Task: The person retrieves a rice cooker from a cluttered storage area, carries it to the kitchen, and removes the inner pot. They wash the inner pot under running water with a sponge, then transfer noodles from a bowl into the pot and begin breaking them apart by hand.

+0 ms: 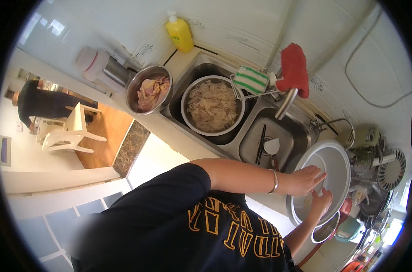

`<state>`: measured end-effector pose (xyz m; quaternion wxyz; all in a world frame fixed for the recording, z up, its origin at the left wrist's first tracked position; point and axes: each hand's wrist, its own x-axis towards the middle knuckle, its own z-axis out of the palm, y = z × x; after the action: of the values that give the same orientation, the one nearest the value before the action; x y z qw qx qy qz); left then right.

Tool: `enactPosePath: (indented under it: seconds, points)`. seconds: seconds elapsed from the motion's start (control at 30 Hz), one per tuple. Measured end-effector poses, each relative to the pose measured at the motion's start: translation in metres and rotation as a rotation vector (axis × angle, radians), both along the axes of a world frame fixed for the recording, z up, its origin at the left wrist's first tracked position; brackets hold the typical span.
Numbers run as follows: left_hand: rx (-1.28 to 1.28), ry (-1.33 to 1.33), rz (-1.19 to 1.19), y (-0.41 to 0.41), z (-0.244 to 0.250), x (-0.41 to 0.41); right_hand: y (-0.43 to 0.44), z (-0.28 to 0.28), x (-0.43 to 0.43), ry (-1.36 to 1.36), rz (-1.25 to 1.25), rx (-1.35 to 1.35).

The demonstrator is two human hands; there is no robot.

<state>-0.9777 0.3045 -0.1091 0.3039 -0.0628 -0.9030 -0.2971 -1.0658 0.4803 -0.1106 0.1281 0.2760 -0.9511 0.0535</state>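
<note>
My left hand [304, 180], with a metal bangle at the wrist, reaches over a large pale basin [340, 170], its fingers partly spread. My right hand [322, 204] is close beside it over the same basin, fingers bent; whether it pinches something is unclear. The basin stands tilted in view at the right end of a double steel sink. In the left sink bowl, a round metal basin [184, 114] holds pale, ring-like strips [211, 105]. The right sink bowl [296, 136] contains dark chopsticks [261, 144] and a spatula with a pale blade [271, 146].
A steel bowl of raw poultry pieces [151, 93] stands left of the sink. Behind are a yellow pump bottle [180, 35], a striped sponge [251, 80], a red cloth [294, 69] and the faucet [286, 103]. Dish racks crowd the right. Another person [46, 102] stands beyond a chair [76, 125].
</note>
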Motion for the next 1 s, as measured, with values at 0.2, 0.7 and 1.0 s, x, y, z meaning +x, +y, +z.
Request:
enactPosePath:
  seconds: [0.2, 0.7, 1.0]
  points:
    - [0.238, -0.137, -0.275, -0.109, -0.014, 0.102, -0.116, 0.038, 0.071, -0.285, 0.116, -0.512]
    - [0.183, -0.975, 0.848, -0.360, -0.260, 0.231, -0.375, -0.189, 0.194, -1.203, 0.683, 0.085]
    - [1.391, -0.594, 0.768, -0.389, -0.262, 0.237, -0.446, -0.223, 0.211, -1.708, 0.031, -0.574]
